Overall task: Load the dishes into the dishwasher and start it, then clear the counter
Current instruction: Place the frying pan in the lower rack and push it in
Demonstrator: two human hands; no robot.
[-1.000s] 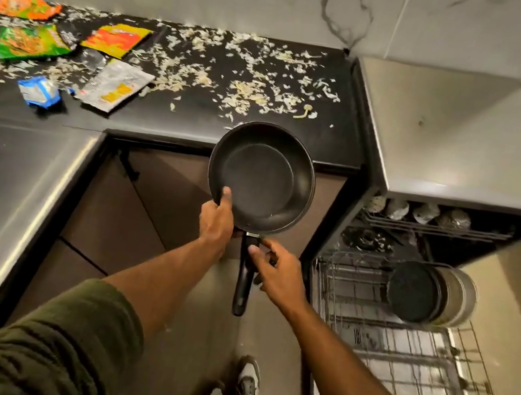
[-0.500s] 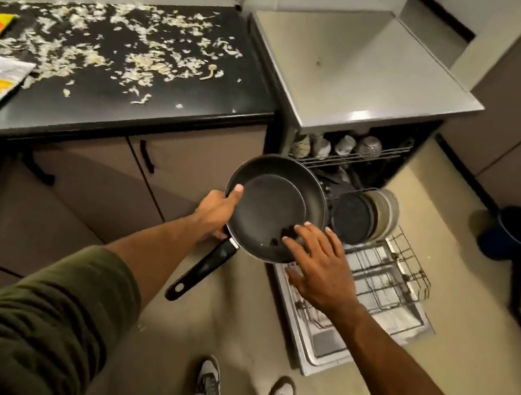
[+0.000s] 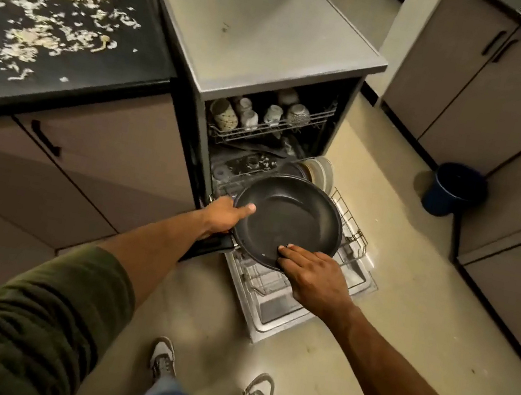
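So the frying pan (image 3: 287, 223) is being carried in over the pulled-out lower rack (image 3: 348, 226) of the dishwasher (image 3: 266, 38), held roughly level with its open side up, not yet set down. It's gripped at the left rim by the left hand (image 3: 224, 217), thumb laid over the edge into the pan and the other fingers hidden underneath. The near rim is steadied by the right hand (image 3: 315, 275), fingers fairly straight and lying together across the edge, more of a press than a grab. The handle is mostly hidden behind the left wrist.

Step in hand looks like the loading part: the pan is being placed in the bottom rack. A few plates (image 3: 317, 172) are already stood on edge at the back of that rack, and cups (image 3: 249, 115) are sat upside down in the upper rack (image 3: 271, 129).

For the next move, the pan will probably need to be tipped onto its edge and slotted in front of the plates, with the handle kept inside the rack so it can be slid shut.

The counter (image 3: 66, 65) is covered in pale scraps (image 3: 38, 29), so the clearing part hasn't been done yet.
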